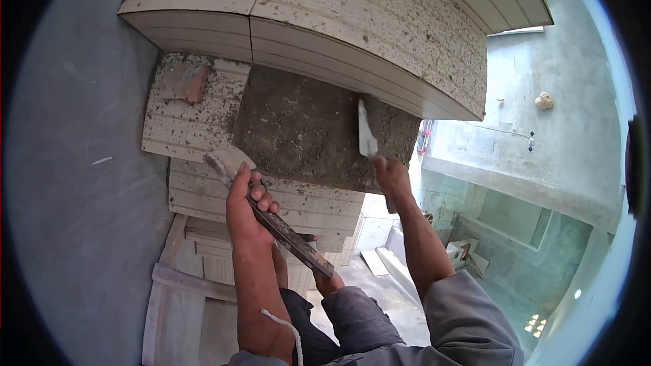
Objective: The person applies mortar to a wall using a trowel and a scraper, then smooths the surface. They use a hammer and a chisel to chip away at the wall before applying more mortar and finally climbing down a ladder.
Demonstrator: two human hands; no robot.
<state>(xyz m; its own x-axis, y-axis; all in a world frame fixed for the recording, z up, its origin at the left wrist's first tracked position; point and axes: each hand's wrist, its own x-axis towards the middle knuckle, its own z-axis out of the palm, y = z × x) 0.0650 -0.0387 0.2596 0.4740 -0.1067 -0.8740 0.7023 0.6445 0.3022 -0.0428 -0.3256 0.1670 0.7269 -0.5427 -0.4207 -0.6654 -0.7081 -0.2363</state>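
in the head view, we saw the right hand (392, 177) closed around the trowel (367, 138) at its grip end, apparently to steer it over the mortar bed (298, 122); we could not confirm contact. the left hand (251, 200) curled around a long dark bar (291, 236), slanted toward the knee (354, 306), apparently leaving the trowel room.

Trowel: pale, kinda narrow-looking blade (367, 134), handle in the right hand (392, 176), blade over the mortar; can't tell if it's actually touching.
Bar: long dark thing (293, 237), pretty grubby with pale smears, gripped near its top end in the left hand (247, 200), slanting down to the right.
Mortar: grey-brown slab of it (295, 118), rough and crumbly, spread across the step (312, 202).
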